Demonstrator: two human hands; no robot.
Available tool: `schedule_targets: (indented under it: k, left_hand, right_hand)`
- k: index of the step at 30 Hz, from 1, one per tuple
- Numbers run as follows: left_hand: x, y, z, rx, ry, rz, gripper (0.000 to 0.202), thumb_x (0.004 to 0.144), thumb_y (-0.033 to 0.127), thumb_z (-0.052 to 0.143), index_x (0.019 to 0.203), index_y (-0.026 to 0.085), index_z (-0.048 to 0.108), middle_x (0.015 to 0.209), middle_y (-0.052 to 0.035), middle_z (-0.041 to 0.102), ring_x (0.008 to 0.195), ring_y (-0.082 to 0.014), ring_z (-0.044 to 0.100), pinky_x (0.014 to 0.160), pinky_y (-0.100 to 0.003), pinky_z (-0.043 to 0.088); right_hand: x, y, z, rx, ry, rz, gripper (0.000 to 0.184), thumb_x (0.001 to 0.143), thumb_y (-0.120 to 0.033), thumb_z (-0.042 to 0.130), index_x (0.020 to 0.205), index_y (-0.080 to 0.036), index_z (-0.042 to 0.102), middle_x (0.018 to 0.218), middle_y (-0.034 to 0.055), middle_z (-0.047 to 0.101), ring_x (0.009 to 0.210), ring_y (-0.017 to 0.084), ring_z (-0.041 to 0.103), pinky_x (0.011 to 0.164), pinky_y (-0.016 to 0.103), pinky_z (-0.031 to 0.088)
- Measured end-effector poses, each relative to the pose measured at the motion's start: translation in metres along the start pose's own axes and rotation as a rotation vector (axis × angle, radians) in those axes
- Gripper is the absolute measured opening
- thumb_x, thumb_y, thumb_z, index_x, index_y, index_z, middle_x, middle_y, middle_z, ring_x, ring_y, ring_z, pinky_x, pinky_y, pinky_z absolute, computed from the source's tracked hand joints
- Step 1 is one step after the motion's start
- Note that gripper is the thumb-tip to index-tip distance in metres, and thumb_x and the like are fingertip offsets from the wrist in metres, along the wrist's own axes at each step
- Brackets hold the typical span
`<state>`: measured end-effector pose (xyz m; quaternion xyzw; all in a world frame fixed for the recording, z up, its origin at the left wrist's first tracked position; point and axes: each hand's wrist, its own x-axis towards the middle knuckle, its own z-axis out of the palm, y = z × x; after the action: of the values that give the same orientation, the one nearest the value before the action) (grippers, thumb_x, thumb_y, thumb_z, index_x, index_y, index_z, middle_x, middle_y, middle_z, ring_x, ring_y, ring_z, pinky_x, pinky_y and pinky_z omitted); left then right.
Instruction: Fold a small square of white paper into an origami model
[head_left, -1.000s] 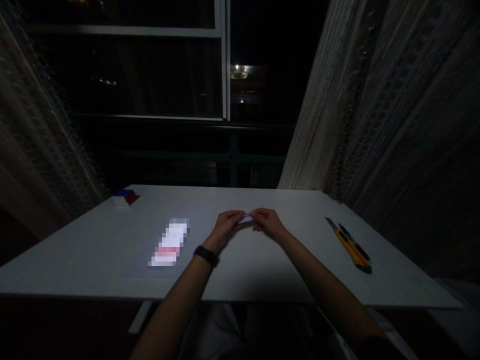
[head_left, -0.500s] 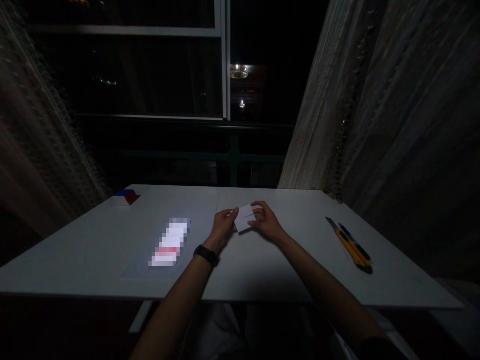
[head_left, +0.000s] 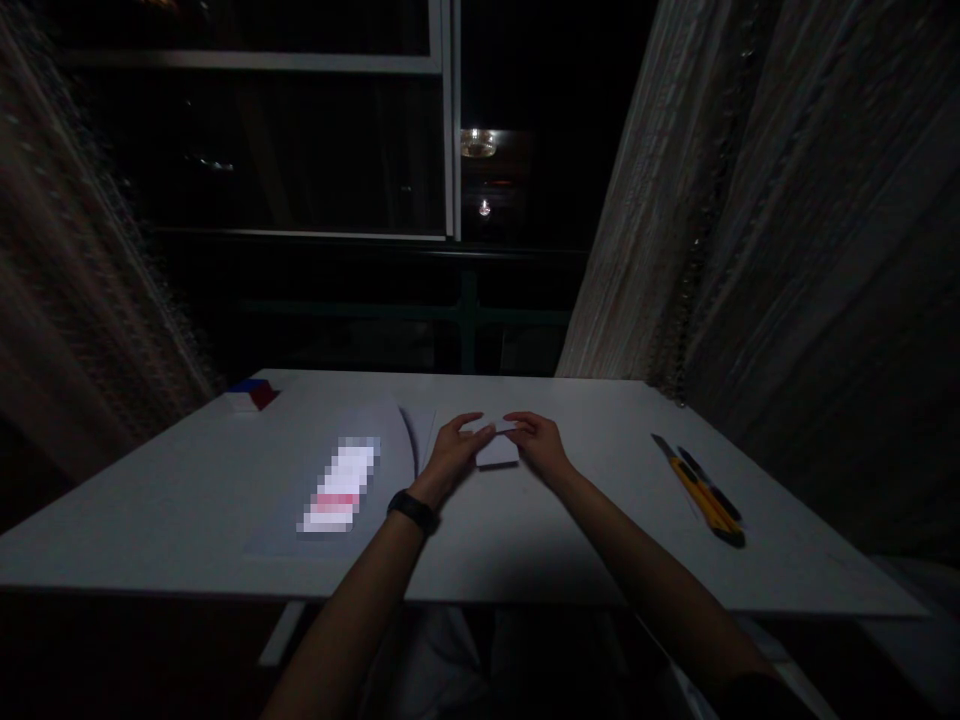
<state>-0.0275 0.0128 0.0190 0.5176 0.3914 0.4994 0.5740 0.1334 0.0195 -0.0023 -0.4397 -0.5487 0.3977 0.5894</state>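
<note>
A small folded piece of white paper [head_left: 496, 451] is held between both hands over the middle of the white table [head_left: 540, 540]. My left hand [head_left: 454, 446], with a dark band on its wrist, grips the paper's left side, thumb on top. On the paper's right side, my right hand [head_left: 541, 444] pinches it between thumb and fingers. A darker line crosses the paper near the thumbs; the fold's details are too dim to make out.
A lit phone [head_left: 341, 485] with a blurred screen lies on white paper sheets [head_left: 390, 490], one edge lifted. A yellow utility knife [head_left: 705, 495] and a dark pen [head_left: 709, 480] lie at right. A blue, red and white block [head_left: 252, 395] sits far left. Curtains [head_left: 630, 200] flank the window.
The folded paper has turned from tilted to nearly level, and my left thumb has moved onto it. My right fingers have closed in. The sheet's right edge beside the phone has lifted.
</note>
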Motion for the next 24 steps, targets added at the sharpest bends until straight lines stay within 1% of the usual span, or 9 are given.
schedule_targets:
  k: [2, 3, 6, 9, 12, 16, 18, 22, 24]
  left_hand:
    - [0.000, 0.000, -0.001, 0.029, -0.008, 0.005, 0.063, 0.052, 0.029, 0.078, 0.109, 0.012, 0.056, 0.049, 0.0036, 0.056, 0.044, -0.0081, 0.051, 0.046, -0.018, 0.037]
    - [0.000, -0.001, -0.001, 0.029, -0.009, 0.003, 0.063, 0.051, 0.026, 0.078, 0.108, 0.011, 0.056, 0.051, 0.0031, 0.057, 0.046, -0.0086, 0.053, 0.047, -0.018, 0.039]
    - [0.003, -0.005, -0.002, -0.024, -0.022, -0.012, 0.062, 0.049, 0.021, 0.079, 0.105, 0.010, 0.056, 0.063, -0.0034, 0.065, 0.057, -0.0135, 0.060, 0.057, -0.023, 0.045]
    - [0.004, -0.007, -0.002, -0.055, -0.053, -0.035, 0.061, 0.047, 0.019, 0.080, 0.101, 0.009, 0.056, 0.074, -0.0092, 0.068, 0.065, -0.0176, 0.063, 0.064, -0.028, 0.048]
    - [0.003, -0.006, -0.001, -0.049, -0.082, -0.040, 0.058, 0.049, 0.022, 0.080, 0.100, 0.009, 0.057, 0.078, -0.0109, 0.068, 0.067, -0.0179, 0.063, 0.064, -0.028, 0.048]
    - [0.002, -0.004, -0.001, -0.058, -0.097, -0.041, 0.046, 0.062, 0.039, 0.071, 0.094, 0.007, 0.062, 0.081, -0.0133, 0.068, 0.067, -0.0181, 0.063, 0.061, -0.028, 0.048]
    - [0.003, -0.005, -0.002, -0.055, -0.106, -0.035, 0.044, 0.059, 0.038, 0.073, 0.089, 0.007, 0.064, 0.081, -0.0136, 0.068, 0.067, -0.0179, 0.063, 0.062, -0.027, 0.048]
    - [0.003, -0.009, -0.003, -0.061, -0.177, -0.060, 0.048, 0.048, 0.026, 0.080, 0.089, 0.007, 0.065, 0.083, -0.0130, 0.068, 0.071, -0.0187, 0.062, 0.067, -0.028, 0.048]
    - [0.003, -0.010, -0.002, -0.075, -0.184, -0.067, 0.046, 0.051, 0.029, 0.078, 0.089, 0.007, 0.065, 0.083, -0.0128, 0.068, 0.070, -0.0179, 0.062, 0.065, -0.028, 0.048]
  right_hand:
    - [0.000, 0.001, 0.001, 0.005, 0.026, 0.005, 0.028, 0.056, -0.031, 0.067, 0.079, -0.016, 0.062, 0.054, -0.0018, 0.056, 0.048, 0.012, 0.052, 0.047, 0.023, 0.041]
    - [0.000, 0.001, 0.002, 0.011, 0.036, 0.014, 0.027, 0.057, -0.034, 0.068, 0.077, -0.016, 0.062, 0.053, -0.0016, 0.056, 0.047, 0.012, 0.051, 0.046, 0.024, 0.041]
    - [0.000, -0.001, 0.002, 0.033, 0.080, 0.043, 0.033, 0.054, -0.044, 0.070, 0.067, -0.017, 0.058, 0.053, -0.0003, 0.058, 0.046, 0.013, 0.051, 0.043, 0.024, 0.040]
    - [0.001, -0.002, 0.002, 0.055, 0.126, 0.052, 0.040, 0.051, -0.051, 0.071, 0.062, -0.016, 0.054, 0.051, -0.0003, 0.057, 0.044, 0.013, 0.051, 0.040, 0.023, 0.039]
    - [0.001, -0.004, 0.002, 0.108, 0.163, 0.074, 0.043, 0.051, -0.052, 0.071, 0.067, -0.016, 0.054, 0.054, 0.0005, 0.059, 0.045, 0.014, 0.053, 0.041, 0.024, 0.041]
    - [0.000, -0.007, 0.003, 0.154, 0.163, 0.105, 0.046, 0.051, -0.050, 0.072, 0.077, -0.016, 0.054, 0.059, 0.0022, 0.063, 0.048, 0.016, 0.057, 0.044, 0.027, 0.045]
    - [-0.001, -0.008, 0.004, 0.156, 0.152, 0.109, 0.047, 0.051, -0.050, 0.072, 0.078, -0.016, 0.054, 0.059, 0.0024, 0.063, 0.048, 0.016, 0.057, 0.045, 0.027, 0.046]
    - [-0.001, -0.009, 0.005, 0.118, 0.144, 0.085, 0.046, 0.053, -0.051, 0.070, 0.079, -0.016, 0.055, 0.058, 0.0023, 0.063, 0.047, 0.016, 0.056, 0.043, 0.026, 0.043]
    - [-0.002, -0.009, 0.006, 0.069, 0.142, 0.053, 0.044, 0.055, -0.051, 0.068, 0.078, -0.016, 0.056, 0.058, 0.0026, 0.063, 0.048, 0.016, 0.056, 0.044, 0.026, 0.043]
